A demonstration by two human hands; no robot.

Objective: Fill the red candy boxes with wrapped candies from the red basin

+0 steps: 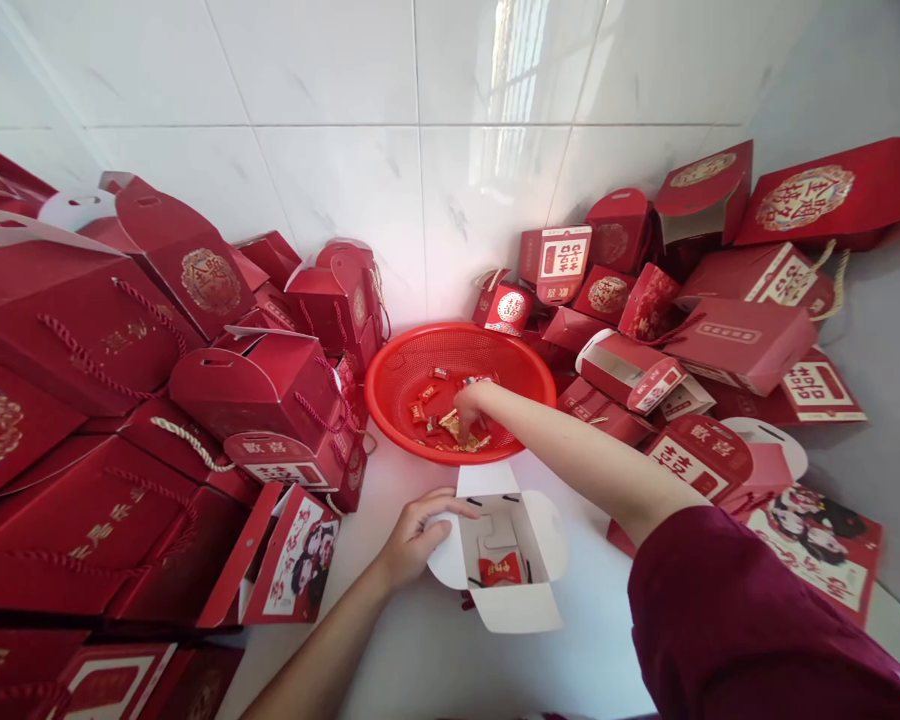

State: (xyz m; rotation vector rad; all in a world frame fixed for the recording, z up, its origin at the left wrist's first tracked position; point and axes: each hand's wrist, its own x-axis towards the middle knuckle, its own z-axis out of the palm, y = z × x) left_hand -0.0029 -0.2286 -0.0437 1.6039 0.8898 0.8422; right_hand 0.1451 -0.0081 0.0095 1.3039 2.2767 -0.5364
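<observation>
Right hand (467,403) is down in the far red basket (390,385), fingers curled among the candies (450,425); whether it grips one, I can't tell. Left hand (412,535) pinches the near open box's (506,600) left flap, a red candy (499,570) inside.

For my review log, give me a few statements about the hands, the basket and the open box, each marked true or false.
1. The right hand reaches into the round red plastic basket. True.
2. That basket is empty. False: small wrapped candies lie in it.
3. The left hand grips a flap of the small open cardboard box. True.
4. The open box holds nothing. False: one red wrapped candy lies inside.
5. Red gift boxes are piled on both sides of the basket. True.
</observation>
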